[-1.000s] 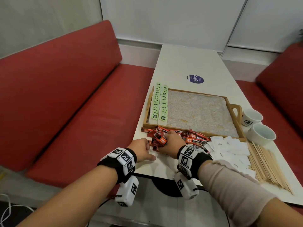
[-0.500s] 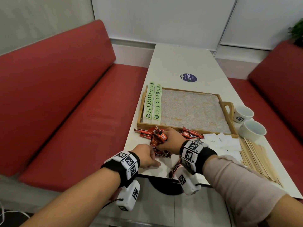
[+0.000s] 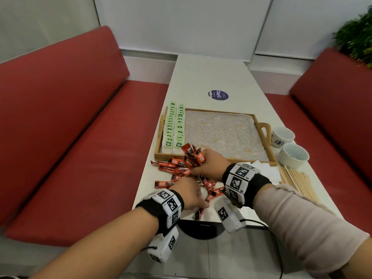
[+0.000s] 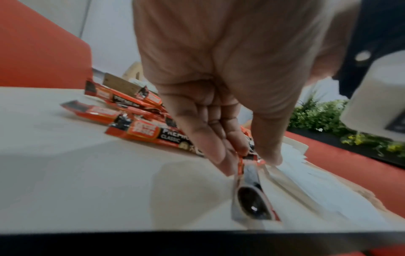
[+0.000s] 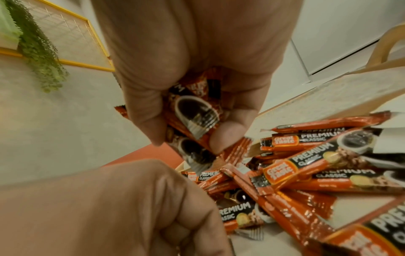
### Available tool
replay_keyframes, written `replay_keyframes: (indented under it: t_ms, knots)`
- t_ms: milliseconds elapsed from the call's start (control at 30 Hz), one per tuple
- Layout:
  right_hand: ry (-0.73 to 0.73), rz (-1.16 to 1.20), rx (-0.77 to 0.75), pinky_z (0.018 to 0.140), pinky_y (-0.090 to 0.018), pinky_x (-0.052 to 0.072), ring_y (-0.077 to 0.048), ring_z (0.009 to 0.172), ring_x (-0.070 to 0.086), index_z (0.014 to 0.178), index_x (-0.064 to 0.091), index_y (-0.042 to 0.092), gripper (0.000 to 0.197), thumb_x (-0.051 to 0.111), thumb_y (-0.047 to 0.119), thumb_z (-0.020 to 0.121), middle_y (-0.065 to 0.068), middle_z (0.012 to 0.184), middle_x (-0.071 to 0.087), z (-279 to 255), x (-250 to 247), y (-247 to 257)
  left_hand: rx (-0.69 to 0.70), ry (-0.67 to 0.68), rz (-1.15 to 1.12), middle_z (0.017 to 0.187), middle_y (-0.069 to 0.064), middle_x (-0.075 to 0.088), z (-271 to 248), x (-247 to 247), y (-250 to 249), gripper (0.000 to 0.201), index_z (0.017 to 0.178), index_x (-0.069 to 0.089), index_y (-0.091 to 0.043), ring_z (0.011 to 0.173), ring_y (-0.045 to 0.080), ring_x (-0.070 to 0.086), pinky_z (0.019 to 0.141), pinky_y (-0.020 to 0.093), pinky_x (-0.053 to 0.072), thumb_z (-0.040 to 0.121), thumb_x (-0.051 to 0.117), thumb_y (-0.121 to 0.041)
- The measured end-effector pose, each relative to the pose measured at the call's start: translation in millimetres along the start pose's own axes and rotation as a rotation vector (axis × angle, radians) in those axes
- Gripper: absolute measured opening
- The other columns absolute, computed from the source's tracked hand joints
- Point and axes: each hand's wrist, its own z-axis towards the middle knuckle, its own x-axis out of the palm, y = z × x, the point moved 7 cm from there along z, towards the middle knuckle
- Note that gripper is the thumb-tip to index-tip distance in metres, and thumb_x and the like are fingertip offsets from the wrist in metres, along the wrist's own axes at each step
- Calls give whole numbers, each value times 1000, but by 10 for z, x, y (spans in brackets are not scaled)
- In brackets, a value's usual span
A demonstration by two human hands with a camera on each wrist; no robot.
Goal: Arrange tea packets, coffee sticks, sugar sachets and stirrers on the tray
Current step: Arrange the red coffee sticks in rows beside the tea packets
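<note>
From the head view, the right hand point(image 3: 209, 162) holds a bunch of red coffee sticks point(image 3: 193, 155), fingers curled round them, lifted just above the near rim of the wooden tray point(image 3: 219, 159). The bunch sticks out to the left of the hand, over the tray's near left corner. Two rows of green tea packets point(image 3: 174, 125) lie along the tray's left side. The left hand point(image 3: 190, 195) is low on the white tabletop point(image 3: 211, 75), near its front edge, its fingers on one coffee stick point(image 3: 198, 213) that points toward the edge. Between the two hands lies a loose pile of coffee sticks point(image 3: 177, 168) on the tabletop, just in front of the tray. White sugar sachets point(image 3: 263, 170) and wooden stirrers point(image 3: 296, 181) lie to the right of the right wrist, and two white cups point(image 3: 287, 146) stand beside the tray's handle.

From the left wrist, the left hand point(image 4: 219, 97) pinches the end of one coffee stick point(image 4: 252, 194) between thumb and fingertips point(image 4: 219, 155); the stick lies on the tabletop point(image 4: 76, 173) and reaches toward its near edge. The pile of coffee sticks point(image 4: 136, 124) lies past the hand, to its left.

From the right wrist, the right hand point(image 5: 186, 69) grips the bunch of coffee sticks point(image 5: 192, 121) between thumb and curled fingers, their ends poking out below the palm. The left hand point(image 5: 109, 207) is below it, and the pile of coffee sticks point(image 5: 306, 173) is spread to the right on the tabletop.
</note>
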Motion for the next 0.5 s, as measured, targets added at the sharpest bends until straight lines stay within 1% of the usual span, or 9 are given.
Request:
replay_keyframes:
  t_ms: [33,67,133,200,267,333,400,467,500]
  knots:
    - [-3,-2,-3,64,-31,49,-30,75,64,81,66,-3,27,74,22,76,-16,79,67,-2,-14,-20,9,-10,84,81,4,70,28,5,-53,36,85,69,-10,79,15,65,82,32,54,79,69,-45]
    - [-9,-3,1,67,-32,50,-29,76,64,84,67,-3,28,74,22,76,-18,84,69,-6,-32,-42,21,-20,168,87,5,70,58,11,-103,41,89,70,-8,86,17,64,84,34,53,80,66,-48]
    - [-22,3,8,67,-31,50,-22,71,61,86,68,-2,27,74,22,76,-18,87,69,-28,-68,-72,36,-29,292,95,7,68,117,34,-180,49,94,69,-6,93,20,62,85,35,52,81,63,-53]
    - [-22,14,14,63,-30,49,-17,65,58,86,67,-2,26,74,22,77,-15,82,68,-47,-85,-92,27,-27,359,98,8,66,178,76,-206,52,97,67,-5,94,21,61,83,34,52,80,63,-54]
    - [-16,31,30,61,-30,48,-17,62,55,87,66,-3,27,74,21,78,-15,80,65,-57,-92,-111,14,-13,394,100,7,65,222,118,-220,51,98,66,-6,93,22,61,83,34,52,78,65,-53]
    - [-18,29,31,63,-31,47,-20,65,56,89,66,-6,31,73,22,77,-21,84,67,-43,-92,-138,-10,1,387,104,5,65,253,128,-222,43,100,66,-8,95,20,61,86,35,53,78,67,-45]
    - [-28,24,37,63,-30,46,-21,67,57,88,66,-7,31,73,21,77,-22,85,68,-32,-104,-173,-17,36,388,107,3,65,252,127,-241,35,102,66,-10,97,19,61,87,34,53,77,67,-35]
    - [-32,11,45,62,-28,45,-21,67,58,87,66,-6,31,73,22,77,-17,77,65,-30,-117,-201,-18,65,370,106,3,66,237,121,-244,33,103,67,-9,94,18,61,85,34,54,78,65,-31]
    - [-36,5,43,62,-27,44,-20,66,57,85,66,-4,29,73,23,77,-13,75,64,-30,-128,-205,-30,67,319,102,4,67,228,108,-232,32,100,68,-7,87,18,62,83,34,55,78,65,-30]
